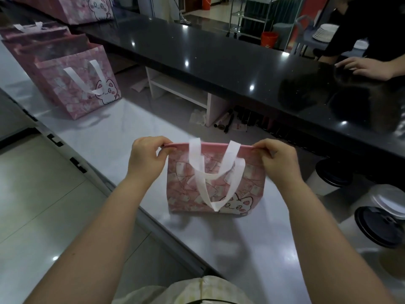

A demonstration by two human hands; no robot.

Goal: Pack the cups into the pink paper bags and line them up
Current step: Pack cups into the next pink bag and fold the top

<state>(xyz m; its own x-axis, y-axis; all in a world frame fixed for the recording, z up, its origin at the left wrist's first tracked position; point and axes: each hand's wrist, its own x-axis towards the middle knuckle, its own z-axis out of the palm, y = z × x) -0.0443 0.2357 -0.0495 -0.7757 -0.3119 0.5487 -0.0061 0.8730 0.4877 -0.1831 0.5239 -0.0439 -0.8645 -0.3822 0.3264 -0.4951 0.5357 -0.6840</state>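
Note:
A pink paper bag [186, 194] with a white cat print and white ribbon handles stands on the steel counter [135, 132] in front of me. My left hand [146, 156] pinches its top rim at the left corner. My right hand [276, 161] pinches the rim at the right corner. The bag's mouth looks pressed shut; what is inside is hidden. Cups with black lids [381, 224] stand at the right edge of the counter. A row of matching pink bags [74, 88] stands at the far left.
A black glossy bar top [219, 62] runs across behind the counter. Another person's hand [368, 68] rests on it at the right. A white-lidded cup [388, 200] stands by the black-lidded ones. Tiled floor lies to my left.

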